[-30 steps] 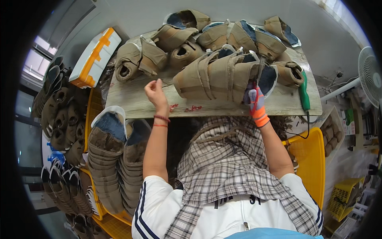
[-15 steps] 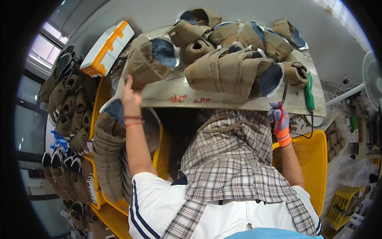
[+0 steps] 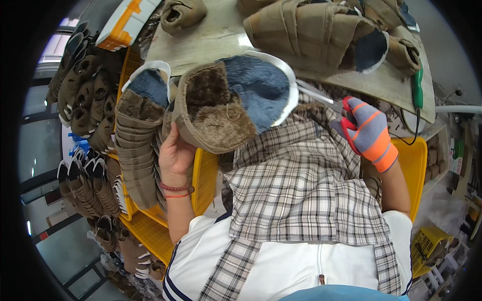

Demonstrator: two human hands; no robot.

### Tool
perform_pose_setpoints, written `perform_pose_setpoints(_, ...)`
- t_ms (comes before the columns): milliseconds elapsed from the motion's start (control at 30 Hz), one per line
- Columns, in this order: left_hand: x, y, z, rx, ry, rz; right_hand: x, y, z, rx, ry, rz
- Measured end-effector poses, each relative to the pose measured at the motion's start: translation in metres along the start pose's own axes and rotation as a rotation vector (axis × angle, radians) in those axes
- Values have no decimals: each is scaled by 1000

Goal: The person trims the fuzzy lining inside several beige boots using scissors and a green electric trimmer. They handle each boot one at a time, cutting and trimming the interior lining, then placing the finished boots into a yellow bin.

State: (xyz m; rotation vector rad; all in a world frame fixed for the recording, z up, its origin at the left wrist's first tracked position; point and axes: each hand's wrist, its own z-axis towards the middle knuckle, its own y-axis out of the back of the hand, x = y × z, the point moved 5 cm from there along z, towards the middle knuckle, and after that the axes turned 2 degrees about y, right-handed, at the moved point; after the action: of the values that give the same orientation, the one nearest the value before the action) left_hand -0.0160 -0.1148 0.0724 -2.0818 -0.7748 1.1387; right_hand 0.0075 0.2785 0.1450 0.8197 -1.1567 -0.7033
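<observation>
My bare left hand (image 3: 175, 153) grips the lower left side of a brown fabric shoe upper (image 3: 213, 133), with brown fleece lining, a blue furry inside and a white rim. It is held at the near edge of the table, with its inside facing me. My right hand (image 3: 369, 131), in a grey and orange glove, is closed on red-handled scissors (image 3: 321, 95). Their metal blades point left, towards the white rim; I cannot tell whether the tip touches it. Close by my left hand stands a tall stack of nested shoe uppers (image 3: 134, 150).
More shoe uppers (image 3: 301, 40) lie on the worn table (image 3: 211, 50), beside a green-handled corded tool (image 3: 417, 90). Yellow crates (image 3: 409, 175) stand on both sides of me. Farther left, brown shoe uppers (image 3: 83, 115) are piled up. A white and orange box (image 3: 120, 25) sits at the back left.
My left hand has brought the shoe upper from the table towards me and turned its inside into view. My right hand has risen, and the scissors now point left towards it.
</observation>
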Motion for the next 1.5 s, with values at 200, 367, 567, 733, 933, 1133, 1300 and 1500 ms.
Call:
perform_pose_setpoints(200,49,-11,19,92,119,25,5,-31,1,244,150,-145)
perform_pose_setpoints(367,61,-10,20,123,147,108,-8,-34,-14,250,192,-254)
perform_pose_setpoints(567,66,-15,25,166,151,112,-14,-41,-23,242,181,-269)
perform_pose_setpoints(733,68,-13,27,172,163,122,-12,-43,-22,275,163,-282)
perform_pose_setpoints(933,69,-13,28,160,155,120,-15,-45,-23,281,147,-263)
perform_pose_setpoints(1133,72,-13,29,161,183,105,-13,-50,-21,283,127,-221)
perform_pose_setpoints(1300,73,-7,28,150,215,58,-22,-51,-27,319,22,-153)
perform_pose_setpoints(1500,82,10,30,89,291,10,-6,-36,-11,88,152,-131)
